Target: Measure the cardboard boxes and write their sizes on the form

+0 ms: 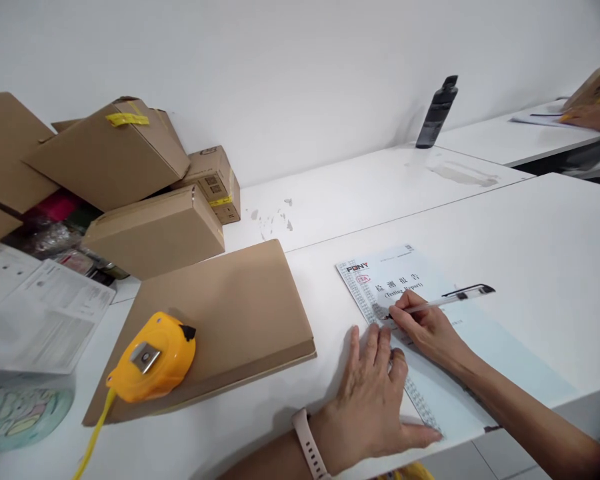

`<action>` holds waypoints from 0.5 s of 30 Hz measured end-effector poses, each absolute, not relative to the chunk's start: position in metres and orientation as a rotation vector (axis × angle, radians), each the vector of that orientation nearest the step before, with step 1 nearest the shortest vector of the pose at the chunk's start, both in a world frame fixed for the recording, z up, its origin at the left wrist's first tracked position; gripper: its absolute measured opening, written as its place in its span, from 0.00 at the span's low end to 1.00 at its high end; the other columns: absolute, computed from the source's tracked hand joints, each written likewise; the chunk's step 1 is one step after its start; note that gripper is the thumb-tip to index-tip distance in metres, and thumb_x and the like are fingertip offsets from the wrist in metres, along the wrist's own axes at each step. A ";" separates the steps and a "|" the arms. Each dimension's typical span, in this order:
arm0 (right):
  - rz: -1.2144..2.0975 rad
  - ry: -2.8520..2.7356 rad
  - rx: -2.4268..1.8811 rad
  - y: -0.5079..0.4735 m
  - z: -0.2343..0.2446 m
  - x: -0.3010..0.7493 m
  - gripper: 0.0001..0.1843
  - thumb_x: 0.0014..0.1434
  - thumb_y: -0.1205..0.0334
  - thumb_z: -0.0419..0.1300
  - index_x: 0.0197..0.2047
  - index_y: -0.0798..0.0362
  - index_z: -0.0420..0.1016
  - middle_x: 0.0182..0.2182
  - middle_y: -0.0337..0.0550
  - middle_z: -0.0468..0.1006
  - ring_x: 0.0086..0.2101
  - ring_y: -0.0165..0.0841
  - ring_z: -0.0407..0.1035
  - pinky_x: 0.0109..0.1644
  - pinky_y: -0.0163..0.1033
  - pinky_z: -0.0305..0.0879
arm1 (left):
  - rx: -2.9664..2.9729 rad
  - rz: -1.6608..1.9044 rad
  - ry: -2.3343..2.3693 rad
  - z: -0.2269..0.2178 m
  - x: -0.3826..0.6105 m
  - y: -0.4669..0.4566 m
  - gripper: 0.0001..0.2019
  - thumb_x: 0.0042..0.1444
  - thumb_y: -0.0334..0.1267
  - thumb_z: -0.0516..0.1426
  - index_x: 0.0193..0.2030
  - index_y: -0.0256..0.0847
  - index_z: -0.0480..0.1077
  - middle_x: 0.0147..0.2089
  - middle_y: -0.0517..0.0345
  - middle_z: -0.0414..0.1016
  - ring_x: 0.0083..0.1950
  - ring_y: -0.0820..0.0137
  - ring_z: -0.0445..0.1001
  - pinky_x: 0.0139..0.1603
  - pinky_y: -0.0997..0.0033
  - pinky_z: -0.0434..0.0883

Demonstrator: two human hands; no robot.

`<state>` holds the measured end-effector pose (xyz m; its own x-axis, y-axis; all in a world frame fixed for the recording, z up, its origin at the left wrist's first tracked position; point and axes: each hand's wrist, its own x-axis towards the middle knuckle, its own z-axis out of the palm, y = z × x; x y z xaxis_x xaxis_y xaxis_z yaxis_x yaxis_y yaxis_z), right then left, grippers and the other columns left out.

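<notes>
My right hand grips a white pen with a black clip, its tip touching a printed testing report sheet on the white table. My left hand lies flat with fingers stretched out on the sheet's left edge, holding it down; a pale watch strap is on its wrist. Left of that hand, a yellow tape measure rests on a flat cardboard box, its yellow tape hanging toward the table's near edge.
Several cardboard boxes are stacked at the back left against the wall. Printed papers lie at the far left. A dark bottle stands at the wall. Another person's hand rests on the far right table.
</notes>
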<state>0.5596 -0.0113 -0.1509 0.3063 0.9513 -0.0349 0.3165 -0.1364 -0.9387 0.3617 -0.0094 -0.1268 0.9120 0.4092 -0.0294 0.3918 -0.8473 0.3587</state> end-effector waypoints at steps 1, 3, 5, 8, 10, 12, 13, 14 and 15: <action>0.822 -1.205 -1.667 -0.012 -0.152 0.560 0.20 0.64 0.46 0.61 0.27 0.48 0.63 0.20 0.31 0.61 0.22 0.29 0.54 0.27 0.37 0.55 | 2.714 0.065 0.589 -0.126 0.362 -0.009 0.47 0.64 0.70 0.43 0.72 0.26 0.55 0.79 0.28 0.44 0.80 0.47 0.36 0.78 0.37 0.42; 0.776 -1.249 -1.688 -0.012 -0.153 0.561 0.19 0.64 0.49 0.60 0.27 0.48 0.63 0.21 0.31 0.59 0.23 0.29 0.53 0.27 0.37 0.53 | 2.722 0.063 0.586 -0.126 0.362 -0.009 0.47 0.65 0.70 0.42 0.71 0.26 0.55 0.78 0.28 0.45 0.80 0.46 0.37 0.78 0.38 0.42; 0.775 -1.266 -1.690 -0.012 -0.154 0.562 0.18 0.65 0.49 0.59 0.28 0.48 0.62 0.21 0.31 0.59 0.23 0.29 0.52 0.27 0.37 0.53 | 2.744 0.073 0.585 -0.127 0.362 -0.010 0.46 0.65 0.70 0.42 0.71 0.25 0.56 0.78 0.28 0.46 0.80 0.46 0.38 0.78 0.38 0.42; 0.761 -1.279 -1.680 -0.012 -0.155 0.562 0.17 0.66 0.50 0.58 0.29 0.48 0.63 0.22 0.32 0.60 0.24 0.30 0.53 0.27 0.37 0.54 | 2.793 0.112 0.595 -0.130 0.362 -0.011 0.46 0.65 0.70 0.42 0.70 0.25 0.57 0.77 0.28 0.49 0.80 0.46 0.39 0.78 0.38 0.42; 0.737 -1.301 -1.673 -0.012 -0.156 0.562 0.16 0.66 0.50 0.58 0.29 0.48 0.63 0.23 0.33 0.61 0.24 0.30 0.54 0.28 0.38 0.55 | 2.812 0.126 0.591 -0.132 0.361 -0.011 0.46 0.65 0.70 0.42 0.70 0.25 0.57 0.77 0.28 0.50 0.80 0.46 0.40 0.78 0.38 0.42; 0.719 -1.321 -1.671 -0.012 -0.156 0.561 0.16 0.65 0.50 0.58 0.29 0.47 0.63 0.22 0.33 0.61 0.24 0.31 0.54 0.28 0.38 0.54 | 2.819 0.128 0.586 -0.133 0.361 -0.011 0.45 0.65 0.69 0.41 0.70 0.26 0.58 0.77 0.28 0.51 0.80 0.46 0.40 0.78 0.39 0.43; 0.714 -1.326 -1.672 -0.012 -0.156 0.561 0.16 0.65 0.50 0.58 0.28 0.47 0.63 0.22 0.33 0.61 0.24 0.31 0.54 0.28 0.38 0.54 | 2.821 0.130 0.587 -0.133 0.361 -0.011 0.45 0.66 0.69 0.41 0.70 0.26 0.58 0.77 0.28 0.51 0.80 0.46 0.41 0.78 0.39 0.43; 0.710 -1.326 -1.675 -0.012 -0.156 0.561 0.16 0.65 0.50 0.58 0.28 0.47 0.63 0.22 0.33 0.61 0.24 0.31 0.54 0.27 0.38 0.54 | 2.826 0.135 0.590 -0.134 0.361 -0.011 0.45 0.66 0.69 0.42 0.69 0.25 0.58 0.76 0.28 0.52 0.80 0.46 0.41 0.78 0.39 0.42; 0.708 -1.325 -1.676 -0.012 -0.156 0.561 0.16 0.65 0.50 0.58 0.28 0.47 0.63 0.21 0.33 0.61 0.24 0.31 0.54 0.27 0.38 0.54 | 2.831 0.140 0.592 -0.134 0.361 -0.011 0.45 0.66 0.68 0.42 0.69 0.25 0.58 0.76 0.28 0.52 0.80 0.46 0.41 0.78 0.39 0.42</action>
<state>0.5606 -0.0123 -0.1556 0.2742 0.9586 0.0763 0.4691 -0.0641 -0.8808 0.3607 -0.0106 -0.1340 0.9131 0.4054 0.0434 0.3818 -0.8876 0.2576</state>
